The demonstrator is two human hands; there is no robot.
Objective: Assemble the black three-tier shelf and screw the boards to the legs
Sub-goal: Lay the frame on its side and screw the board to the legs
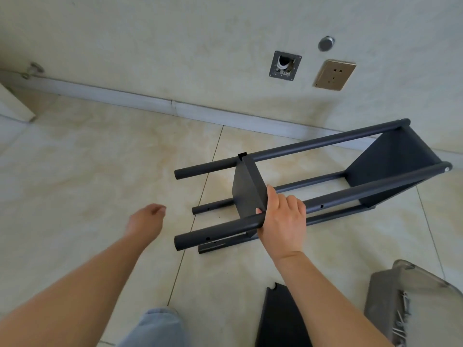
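Head view: only view supplied
Shelf (325, 186): lies on its side on tiled floor (75, 171), near wall
Boards fitted: 2 – end board (390, 171) at far right betw the legs, mid board (246, 189) part-way along
Legs: 4 in frame; near leg (215, 232) shows open screw holes at free end
R hand (281, 219): wrapped round near leg, thumb on mid board edge
L hand (147, 219): holds nothing, fingers loosely curled, hovers over floor, well apart from shelf
Third board (278, 319): loose on floor by R forearm – not fitted
Screws (400, 319): in grey tray (390, 291), lower right
Progress (est.): approx 2/3 boards placed; third board + remaining screws outstanding; tightness of fitted joints can't be told
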